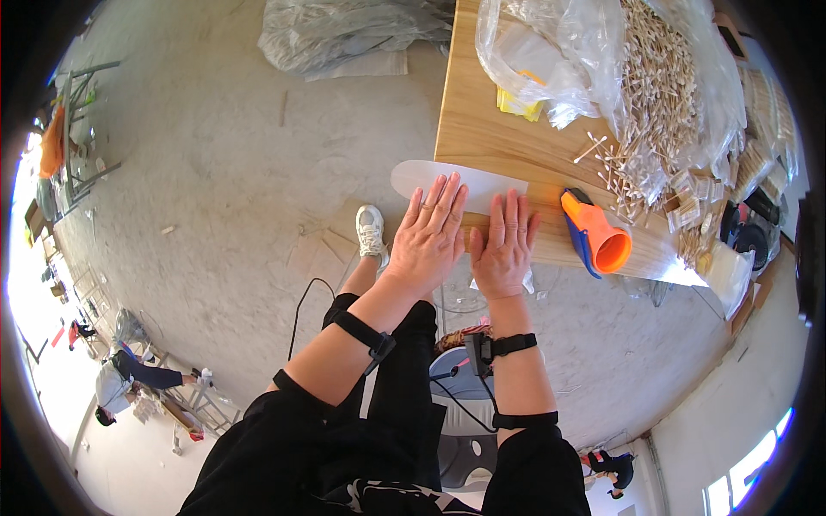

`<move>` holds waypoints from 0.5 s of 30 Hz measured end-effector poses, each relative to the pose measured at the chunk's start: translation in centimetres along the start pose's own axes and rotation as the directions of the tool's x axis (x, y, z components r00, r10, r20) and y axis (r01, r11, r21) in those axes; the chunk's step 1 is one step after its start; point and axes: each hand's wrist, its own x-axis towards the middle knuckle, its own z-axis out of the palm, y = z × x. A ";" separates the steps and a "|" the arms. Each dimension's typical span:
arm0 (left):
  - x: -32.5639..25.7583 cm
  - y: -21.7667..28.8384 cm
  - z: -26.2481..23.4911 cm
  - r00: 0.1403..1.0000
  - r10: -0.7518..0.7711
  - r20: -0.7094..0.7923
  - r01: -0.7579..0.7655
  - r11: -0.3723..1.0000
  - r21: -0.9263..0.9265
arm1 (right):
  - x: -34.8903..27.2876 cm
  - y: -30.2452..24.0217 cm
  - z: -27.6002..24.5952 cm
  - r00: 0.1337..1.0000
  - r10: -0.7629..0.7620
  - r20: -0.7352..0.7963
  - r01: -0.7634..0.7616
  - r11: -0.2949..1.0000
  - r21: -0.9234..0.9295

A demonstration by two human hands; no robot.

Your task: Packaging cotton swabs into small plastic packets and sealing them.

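Note:
A flat white piece with a rounded left end (495, 183) lies at the table's near left corner, and its rounded end reaches out past the edge. Whether it is paper, card or plastic I cannot tell. My left hand (433, 230) rests palm down on its near side, fingers stretched out. Close beside it, my right hand (502, 255) lies flat with fingertips at the piece's near right edge. Nothing shows in either grip. An orange and blue tape dispenser (595, 234) stands just right of my right hand.
Loose cotton swabs (654, 86) are heaped on the wooden table (473, 103), beside clear plastic bags (594, 52) and a yellow packet (519, 103). Small packs of swabs lie at the right. Plastic sheeting (344, 34) is on the floor. A grey chair (465, 404) stands below my arms. Other people are farther off.

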 end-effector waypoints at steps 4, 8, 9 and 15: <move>0.5 0.2 0.9 0.999 -0.041 -0.015 0.041 0.999 -0.010 | 0.1 -0.1 -0.1 1.000 0.004 0.002 -0.004 1.000 -0.005; 0.9 0.0 1.5 1.000 -0.029 -0.005 0.030 0.999 0.027 | 0.0 0.0 -0.1 1.000 0.019 -0.001 -0.019 1.000 -0.002; 1.0 0.0 1.6 0.999 -0.031 -0.005 0.031 0.999 0.025 | 0.1 -0.1 -0.2 1.000 0.019 0.004 -0.019 1.000 0.004; 1.3 0.0 2.0 1.000 -0.031 -0.007 0.031 0.999 0.025 | 0.2 0.0 -0.4 1.000 0.020 0.011 -0.020 1.000 0.022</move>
